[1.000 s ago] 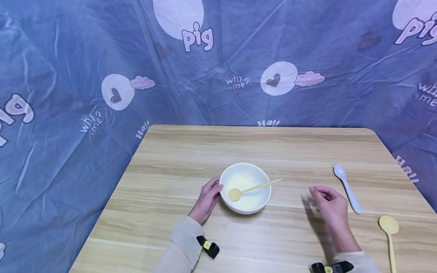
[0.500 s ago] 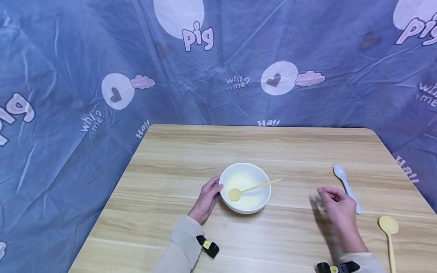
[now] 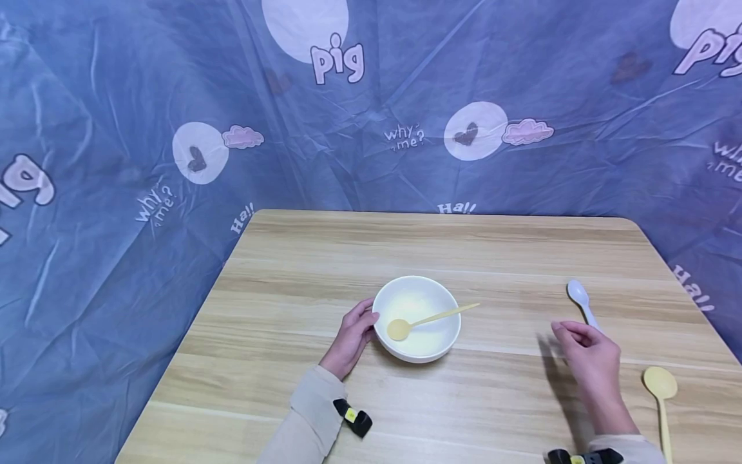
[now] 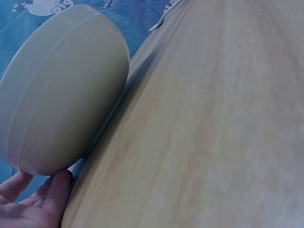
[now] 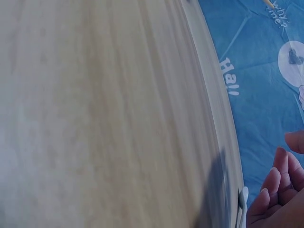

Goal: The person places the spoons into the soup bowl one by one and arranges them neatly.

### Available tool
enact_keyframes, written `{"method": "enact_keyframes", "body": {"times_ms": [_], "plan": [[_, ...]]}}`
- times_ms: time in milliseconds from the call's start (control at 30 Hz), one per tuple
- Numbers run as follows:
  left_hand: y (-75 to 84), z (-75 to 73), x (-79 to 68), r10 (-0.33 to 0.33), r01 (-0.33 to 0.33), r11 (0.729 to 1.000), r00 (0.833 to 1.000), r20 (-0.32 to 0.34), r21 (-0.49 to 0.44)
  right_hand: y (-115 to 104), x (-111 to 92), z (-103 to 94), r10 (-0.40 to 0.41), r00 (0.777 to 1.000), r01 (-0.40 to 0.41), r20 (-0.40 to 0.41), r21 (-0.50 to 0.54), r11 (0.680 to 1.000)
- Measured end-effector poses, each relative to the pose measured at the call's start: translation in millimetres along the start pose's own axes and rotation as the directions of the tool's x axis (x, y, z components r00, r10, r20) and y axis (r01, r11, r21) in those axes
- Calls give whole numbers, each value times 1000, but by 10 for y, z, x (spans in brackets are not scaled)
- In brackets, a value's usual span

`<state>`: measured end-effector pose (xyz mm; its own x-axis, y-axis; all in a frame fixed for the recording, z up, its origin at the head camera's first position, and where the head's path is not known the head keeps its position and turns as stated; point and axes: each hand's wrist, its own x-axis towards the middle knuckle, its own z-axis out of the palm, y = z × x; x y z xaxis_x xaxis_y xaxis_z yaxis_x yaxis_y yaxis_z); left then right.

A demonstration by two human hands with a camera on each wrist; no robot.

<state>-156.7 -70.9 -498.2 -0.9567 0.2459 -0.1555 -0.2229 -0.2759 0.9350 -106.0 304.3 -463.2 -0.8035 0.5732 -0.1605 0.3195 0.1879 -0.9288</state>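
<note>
Gripping a white bowl (image 3: 426, 298) on its left side, a person's left hand (image 3: 350, 335) is curling its fingers against the outer wall, its thumb reaching the rim. The bowl is standing upright on a wood-grain table (image 3: 348, 251), its smooth, glossy round wall showing plainly to the left wrist camera. Inside the bowl, a slim yellow spoon (image 3: 399, 330) is lying aslant, its round head resting toward the bowl's near left and its handle pointing right and slightly away from the person, crossing the rim. Well to the bowl's right, the right hand (image 3: 591, 361) is hovering with fingers loosely bent, a narrow gap showing between thumb and fingertips. It is partly covering a pale, whitish-blue spoon (image 3: 580, 296), whose oval head is pointing away from the person and whose handle is running nearer and rightward; whether they are touching is impossible to tell. Farther to the bowl's right, another yellow spoon (image 3: 659, 383) is pointing its round head away from the person.
</note>
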Motion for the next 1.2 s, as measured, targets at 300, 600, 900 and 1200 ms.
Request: {"method": "enact_keyframes", "body": {"times_ms": [300,600,900,1200], "plan": [[11,4,-5,-2,2,1000,1000,0,1,38,41,-86,-4,999,2,-43,-48,999],[19,8,-1,-4,4,1000,1000,-5,-5,79,68,-189,33,998,-36,-51,-68,997],[30,10,-9,-6,6,1000,1000,-4,-3,98,76,-283,34,998,-40,-59,-94,995],[30,14,-10,-6,6,1000,1000,-7,-2,145,99,-407,26,996,-37,-81,-144,989]]}}
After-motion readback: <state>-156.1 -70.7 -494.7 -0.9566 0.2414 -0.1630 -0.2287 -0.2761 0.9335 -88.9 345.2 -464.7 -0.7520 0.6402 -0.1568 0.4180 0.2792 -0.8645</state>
